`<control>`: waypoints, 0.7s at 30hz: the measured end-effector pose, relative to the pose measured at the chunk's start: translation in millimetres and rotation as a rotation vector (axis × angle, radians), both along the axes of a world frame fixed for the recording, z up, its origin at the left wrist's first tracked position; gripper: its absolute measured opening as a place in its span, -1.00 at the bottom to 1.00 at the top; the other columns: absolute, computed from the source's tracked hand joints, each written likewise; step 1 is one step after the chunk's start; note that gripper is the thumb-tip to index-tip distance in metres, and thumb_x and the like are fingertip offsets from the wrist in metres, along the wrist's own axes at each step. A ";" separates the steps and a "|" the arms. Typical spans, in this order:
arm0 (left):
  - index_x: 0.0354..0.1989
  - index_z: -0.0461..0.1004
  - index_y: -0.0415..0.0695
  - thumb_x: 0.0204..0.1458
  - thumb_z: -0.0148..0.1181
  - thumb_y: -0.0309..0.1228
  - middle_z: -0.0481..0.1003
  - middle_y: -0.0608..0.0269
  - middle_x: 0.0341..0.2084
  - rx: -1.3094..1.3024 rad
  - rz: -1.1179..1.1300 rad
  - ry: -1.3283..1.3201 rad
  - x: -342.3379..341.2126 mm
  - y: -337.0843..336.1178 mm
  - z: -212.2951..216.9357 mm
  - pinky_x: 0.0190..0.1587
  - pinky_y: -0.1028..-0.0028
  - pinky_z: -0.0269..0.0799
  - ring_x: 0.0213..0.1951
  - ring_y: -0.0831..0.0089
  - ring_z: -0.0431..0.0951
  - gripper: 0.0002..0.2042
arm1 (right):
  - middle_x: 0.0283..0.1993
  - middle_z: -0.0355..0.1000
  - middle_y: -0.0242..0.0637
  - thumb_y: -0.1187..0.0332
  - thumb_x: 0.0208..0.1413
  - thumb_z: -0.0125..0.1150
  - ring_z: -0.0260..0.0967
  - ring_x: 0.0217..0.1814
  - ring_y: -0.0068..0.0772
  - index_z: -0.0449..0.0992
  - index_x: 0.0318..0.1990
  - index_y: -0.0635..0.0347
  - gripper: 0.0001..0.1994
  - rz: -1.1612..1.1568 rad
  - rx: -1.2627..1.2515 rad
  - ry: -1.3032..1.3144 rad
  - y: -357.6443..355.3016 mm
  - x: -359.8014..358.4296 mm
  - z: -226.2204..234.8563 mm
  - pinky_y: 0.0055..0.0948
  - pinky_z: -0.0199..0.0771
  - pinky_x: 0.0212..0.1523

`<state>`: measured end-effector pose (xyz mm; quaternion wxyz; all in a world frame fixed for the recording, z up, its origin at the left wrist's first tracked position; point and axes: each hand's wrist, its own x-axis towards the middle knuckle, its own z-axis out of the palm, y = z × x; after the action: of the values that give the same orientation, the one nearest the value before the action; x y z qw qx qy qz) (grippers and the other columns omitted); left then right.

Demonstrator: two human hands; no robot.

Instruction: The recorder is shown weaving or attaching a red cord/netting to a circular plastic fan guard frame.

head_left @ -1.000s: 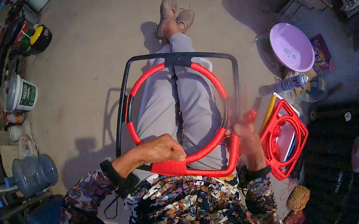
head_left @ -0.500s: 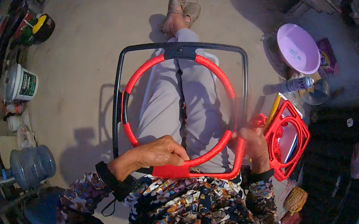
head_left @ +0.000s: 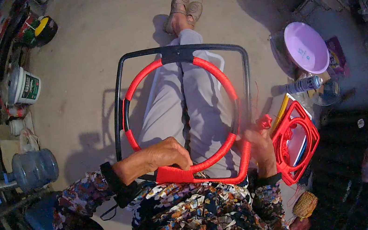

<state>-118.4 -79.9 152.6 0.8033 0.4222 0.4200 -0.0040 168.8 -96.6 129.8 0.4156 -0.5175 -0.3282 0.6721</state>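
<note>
A black squarish frame (head_left: 246, 66) with a ring (head_left: 216, 75) inside it rests tilted over my lap. Red cord is wrapped around much of the ring and along the frame's near right corner. At the near edge, a wide red wrapped band (head_left: 174, 174) joins ring and frame. My left hand (head_left: 164, 157) grips the ring beside this band, its fingers closed. By the frame's right side, my right hand (head_left: 261, 148), partly blurred, is closed around a bundle of red cord (head_left: 265, 121); its exact finger positions are unclear. A thin red strand rises above the bundle.
Right of my lap lies a red openwork frame (head_left: 312, 137) beside a yellow stick (head_left: 282, 109). Beyond are a spray can (head_left: 302, 84) and a purple basin (head_left: 306, 48). A water jug (head_left: 35, 169) and white bucket (head_left: 27, 85) stand at left.
The frame's far edge has dipped slightly toward me and shifted left. My left fingers have shifted a little on the ring. My right hand stays by the frame's right side with the cord.
</note>
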 end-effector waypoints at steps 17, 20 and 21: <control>-0.34 0.54 -0.23 -0.08 0.19 -0.33 0.51 0.38 -0.49 0.110 -0.004 -0.093 -7.1 -7.6 -10.5 -0.31 0.62 0.30 -0.43 0.67 0.42 -0.78 | -0.46 0.47 -0.40 0.25 0.03 0.13 0.27 -0.56 -0.63 0.55 -0.39 0.27 -0.76 -0.033 0.008 0.035 7.7 -13.0 -2.3 -0.61 0.24 -0.50; -0.16 0.48 -0.25 0.01 0.16 -0.25 0.49 0.39 -0.39 0.091 0.025 -0.089 -3.1 10.0 -6.4 -0.25 0.60 0.32 -0.37 0.67 0.40 -0.67 | -0.54 0.41 -0.45 0.24 0.05 0.14 0.22 -0.59 -0.67 0.55 -0.37 0.26 -0.76 0.029 -0.045 0.033 19.2 -8.4 2.6 -0.63 0.19 -0.54; -0.12 0.46 -0.26 0.02 0.15 -0.25 0.49 0.38 -0.38 0.145 0.091 -0.093 1.1 14.5 -3.7 -0.24 0.59 0.32 -0.36 0.67 0.40 -0.66 | -0.55 0.39 -0.47 0.23 0.06 0.14 0.20 -0.60 -0.68 0.55 -0.37 0.26 -0.75 0.068 -0.051 0.009 24.2 -10.9 12.7 -0.63 0.16 -0.56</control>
<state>-117.3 -65.4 148.9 0.7886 0.4595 0.4002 0.0825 157.8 -72.4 142.5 0.3808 -0.5133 -0.3264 0.6964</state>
